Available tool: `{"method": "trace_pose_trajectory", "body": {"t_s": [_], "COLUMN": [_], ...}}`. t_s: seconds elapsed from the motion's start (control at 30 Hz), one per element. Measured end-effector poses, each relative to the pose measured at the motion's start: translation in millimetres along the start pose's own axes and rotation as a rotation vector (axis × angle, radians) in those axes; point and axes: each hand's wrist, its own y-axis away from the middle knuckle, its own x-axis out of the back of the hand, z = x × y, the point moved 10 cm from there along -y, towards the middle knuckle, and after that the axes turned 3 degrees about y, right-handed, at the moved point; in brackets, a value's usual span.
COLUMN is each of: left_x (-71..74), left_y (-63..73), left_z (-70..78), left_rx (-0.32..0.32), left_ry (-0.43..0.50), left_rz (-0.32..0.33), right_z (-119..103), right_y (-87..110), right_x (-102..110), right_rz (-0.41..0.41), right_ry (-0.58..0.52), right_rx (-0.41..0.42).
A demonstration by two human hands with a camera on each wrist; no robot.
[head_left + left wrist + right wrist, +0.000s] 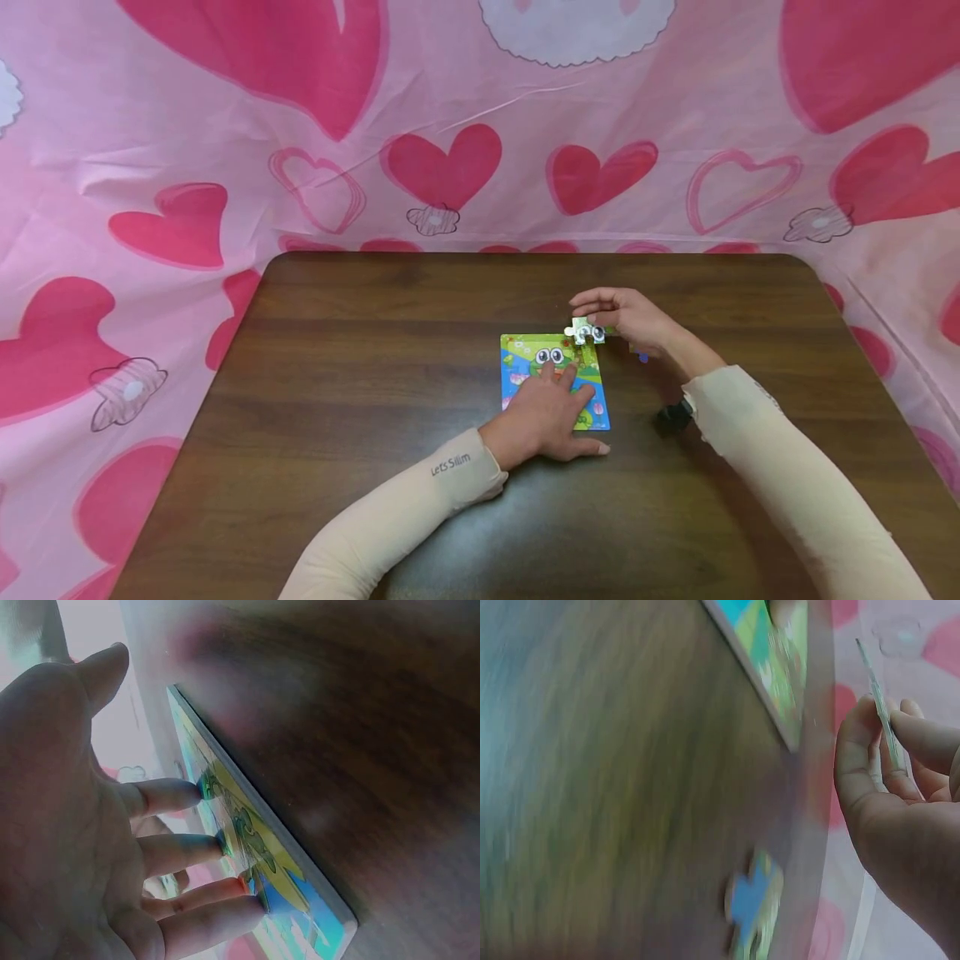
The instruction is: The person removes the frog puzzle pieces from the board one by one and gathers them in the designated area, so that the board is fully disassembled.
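A colourful frog jigsaw puzzle [516,346] lies on the table, its border and a frog face with two big eyes showing. My left hand [543,414] rests on it with fingers spread, covering its lower middle; in the left wrist view the fingertips [187,793] touch the picture. Just past the puzzle's far right corner, my right hand [637,322] pinches a loose puzzle piece [581,332] printed with eyes. The right wrist view shows that piece edge-on [875,684] between thumb and fingers, raised above the table.
Another puzzle piece [759,904], blue and green, lies on the table right of the puzzle, mostly hidden under my right hand in the head view. A dark band [675,417] sits at the right wrist. Pink heart-printed cloth [450,183] hangs behind the brown table [360,350].
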Motion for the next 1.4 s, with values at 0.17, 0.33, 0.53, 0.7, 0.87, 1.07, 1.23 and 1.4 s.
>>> {"method": "trace_pose_trajectory", "body": {"t_s": [0.17,0.33,0.53,0.7,0.87,1.07,1.23,1.4], "left_x": [-0.6,-3.6,-2.8,-0.8,0.6,1.7,1.3,0.5], "left_y": [0.6,1.5,2.6,2.9,3.4,4.0,4.7,4.7], "left_z": [-0.2,0.2,1.2,0.8,0.1,-0.3,-0.3,0.3], "left_rx": [0.007,0.008,0.003,0.004,0.003,0.003,0.005,0.006], "left_ry": [0.007,0.021,0.016,0.016,0.01,-0.012,-0.013,-0.01], "left_rz": [-0.003,-0.014,-0.003,0.0,-0.001,0.007,-0.001,-0.003], "right_z": [5.9,10.7,13.7,24.9,35.6,46.3,55.6,63.2], "right_y": [12.8,23.7,37.0,48.1,57.9,68.2,73.8,79.0], "right_x": [23.3,35.9,53.5,74.1,93.9,106.1,112.7,115.7], "right_rz": [0.044,0.054,0.069,0.099,0.135,0.149,0.17,0.177], "right_ry": [0.018,0.035,0.019,0.043,0.059,0.1,0.113,0.098], "right_rx": [-0.016,-0.032,-0.014,-0.035,-0.047,-0.061,-0.073,-0.08]}}
